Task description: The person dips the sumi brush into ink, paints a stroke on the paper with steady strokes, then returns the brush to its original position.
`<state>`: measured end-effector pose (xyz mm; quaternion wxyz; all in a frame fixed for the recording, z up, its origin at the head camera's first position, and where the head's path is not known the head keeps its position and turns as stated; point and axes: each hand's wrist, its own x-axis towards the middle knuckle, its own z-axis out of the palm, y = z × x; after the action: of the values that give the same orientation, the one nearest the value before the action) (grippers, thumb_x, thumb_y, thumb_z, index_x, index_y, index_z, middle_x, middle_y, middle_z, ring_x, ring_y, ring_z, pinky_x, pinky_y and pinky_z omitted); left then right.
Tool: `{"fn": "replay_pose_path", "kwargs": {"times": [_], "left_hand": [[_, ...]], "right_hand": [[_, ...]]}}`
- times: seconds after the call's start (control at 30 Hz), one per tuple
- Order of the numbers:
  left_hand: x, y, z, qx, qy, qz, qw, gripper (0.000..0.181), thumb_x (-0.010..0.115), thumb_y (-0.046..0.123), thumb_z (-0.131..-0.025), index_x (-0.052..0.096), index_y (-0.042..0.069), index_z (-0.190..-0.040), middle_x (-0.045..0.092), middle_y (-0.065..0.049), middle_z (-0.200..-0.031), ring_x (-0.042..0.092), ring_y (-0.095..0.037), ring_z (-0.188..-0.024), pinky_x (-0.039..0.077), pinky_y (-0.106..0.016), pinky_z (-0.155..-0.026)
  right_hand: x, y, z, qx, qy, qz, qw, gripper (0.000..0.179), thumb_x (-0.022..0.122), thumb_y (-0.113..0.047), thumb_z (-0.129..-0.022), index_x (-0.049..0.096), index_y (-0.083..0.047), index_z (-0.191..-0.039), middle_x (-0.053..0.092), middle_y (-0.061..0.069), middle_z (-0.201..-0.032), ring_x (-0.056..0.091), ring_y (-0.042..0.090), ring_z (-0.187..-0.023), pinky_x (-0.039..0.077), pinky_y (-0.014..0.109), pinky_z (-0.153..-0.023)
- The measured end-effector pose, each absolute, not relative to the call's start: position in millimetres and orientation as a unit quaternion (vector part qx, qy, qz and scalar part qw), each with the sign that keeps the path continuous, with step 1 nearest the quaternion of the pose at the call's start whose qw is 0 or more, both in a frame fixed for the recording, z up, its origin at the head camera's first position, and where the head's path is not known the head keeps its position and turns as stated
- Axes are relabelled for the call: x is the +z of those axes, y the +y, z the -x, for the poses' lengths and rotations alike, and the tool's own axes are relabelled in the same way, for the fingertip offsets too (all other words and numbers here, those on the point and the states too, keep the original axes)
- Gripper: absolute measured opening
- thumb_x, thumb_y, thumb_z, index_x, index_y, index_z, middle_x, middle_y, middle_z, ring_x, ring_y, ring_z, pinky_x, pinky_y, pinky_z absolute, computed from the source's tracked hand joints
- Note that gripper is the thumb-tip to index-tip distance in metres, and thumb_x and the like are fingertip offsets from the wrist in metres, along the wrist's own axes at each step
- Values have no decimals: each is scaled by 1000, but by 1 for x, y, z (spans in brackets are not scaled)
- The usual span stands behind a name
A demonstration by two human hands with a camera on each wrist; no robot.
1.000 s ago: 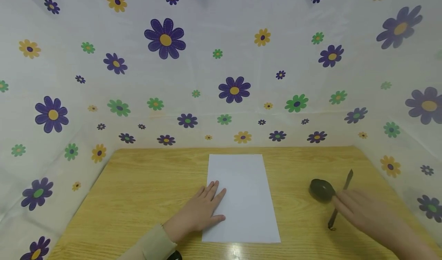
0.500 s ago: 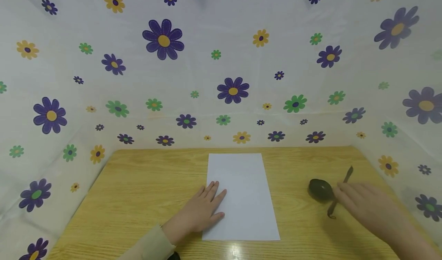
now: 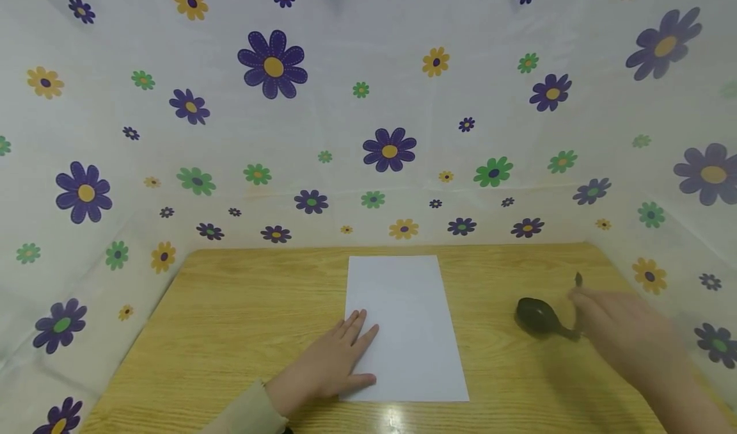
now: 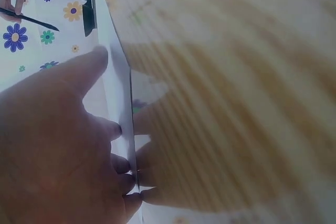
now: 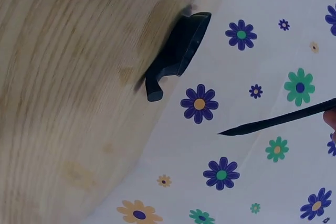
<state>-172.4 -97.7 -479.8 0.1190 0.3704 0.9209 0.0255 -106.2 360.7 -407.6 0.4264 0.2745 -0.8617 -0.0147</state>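
A white sheet of paper (image 3: 409, 331) lies in the middle of the wooden table. My left hand (image 3: 331, 363) rests flat on its left side, fingers spread. My right hand (image 3: 636, 338) pinches a slim black brush (image 5: 281, 120) above the table at the right. In the right wrist view its pointed tip hangs in the air, apart from the table; only fingertips (image 5: 331, 117) show at the edge. Beside that hand, to its left, a dark oval dish (image 3: 535, 315) with a short bent handle sits on the table. My hand hides most of the brush in the head view.
The wooden table (image 3: 247, 319) reaches back to a white cloth screen (image 3: 322, 120) printed with purple, yellow and green flowers. The screen also closes in the left and right sides. A light glare falls near the table's front edge.
My right hand has moved up with the brush, turning it more upright, so the dish's handle now shows. My left hand stays on the paper, shifting slightly toward me.
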Motion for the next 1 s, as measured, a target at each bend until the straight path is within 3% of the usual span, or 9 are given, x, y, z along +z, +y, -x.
{"fn": "replay_pose_path", "kwargs": {"times": [0.13, 0.27, 0.37, 0.4, 0.5, 0.57, 0.67, 0.87, 1.0], "left_hand": [[-482, -99, 174, 27, 920, -371, 121, 89, 55, 65, -103, 26, 16, -170, 15, -20, -178, 19, -34, -166, 28, -49, -133], [-485, -100, 175, 23, 920, -371, 125, 89, 54, 66, -103, 25, 16, -170, 13, -19, -178, 18, -33, -166, 28, -49, -133], [-486, -99, 175, 20, 920, -370, 125, 89, 53, 67, -103, 24, 17, -171, 12, -19, -179, 17, -33, -167, 28, -49, -133], [-487, -99, 175, 17, 920, -370, 124, 89, 52, 67, -103, 23, 17, -171, 12, -18, -179, 16, -32, -167, 27, -49, -133], [-488, -98, 175, 13, 921, -370, 122, 89, 51, 68, -103, 22, 17, -171, 11, -18, -179, 15, -32, -167, 27, -48, -134], [-488, -98, 175, 10, 922, -368, 121, 90, 50, 68, -104, 21, 17, -171, 10, -18, -179, 14, -32, -167, 26, -48, -134], [-489, -97, 176, 10, 922, -367, 121, 90, 49, 68, -104, 21, 17, -171, 9, -18, -179, 14, -32, -167, 25, -48, -134], [-491, -96, 175, 3, 924, -363, 124, 91, 48, 70, -103, 20, 18, -172, 8, -18, -179, 13, -32, -167, 25, -48, -134], [-492, -96, 176, 1, 924, -361, 123, 91, 48, 70, -103, 20, 17, -172, 9, -18, -179, 13, -32, -167, 25, -48, -134]], "right_hand": [[-411, 359, 107, 30, -841, -247, 481, 52, 39, -34, -115, 73, 4, -110, 79, 21, -95, 69, 41, -78, 17, 5, -124], [-410, 359, 101, 66, -878, -170, 442, 73, 32, -55, -114, 78, 2, -105, 80, 21, -93, 72, 43, -77, 46, 8, -101], [-410, 360, 99, 80, -890, -127, 430, 79, 32, -58, -112, 80, 3, -101, 80, 23, -93, 74, 44, -78, 44, 3, -94], [-412, 361, 99, 95, -886, -119, 437, 78, 35, -58, -111, 81, 4, -99, 80, 23, -93, 77, 34, -81, 36, -4, -98], [-414, 364, 101, 76, -872, -116, 470, 69, 42, -49, -111, 80, 6, -98, 80, 24, -87, 73, 27, -68, 40, -5, -85], [-414, 365, 101, 76, -867, -108, 481, 69, 41, -50, -111, 79, 6, -98, 78, 24, -83, 64, 21, -59, 43, 6, -61], [-412, 366, 101, 65, -870, -101, 477, 71, 37, -52, -111, 77, 6, -102, 76, 26, -80, 41, 15, -46, 31, 24, -38], [-417, 365, 105, 120, -862, -87, 485, 70, 41, -56, -109, 77, 3, -99, 77, 26, -83, 51, 25, -45, 18, 11, -39], [-424, 365, 106, 164, -856, -75, 485, 56, 50, -47, -104, 77, 2, -99, 77, 28, -85, 52, -25, -75, 18, 5, -43]]}}
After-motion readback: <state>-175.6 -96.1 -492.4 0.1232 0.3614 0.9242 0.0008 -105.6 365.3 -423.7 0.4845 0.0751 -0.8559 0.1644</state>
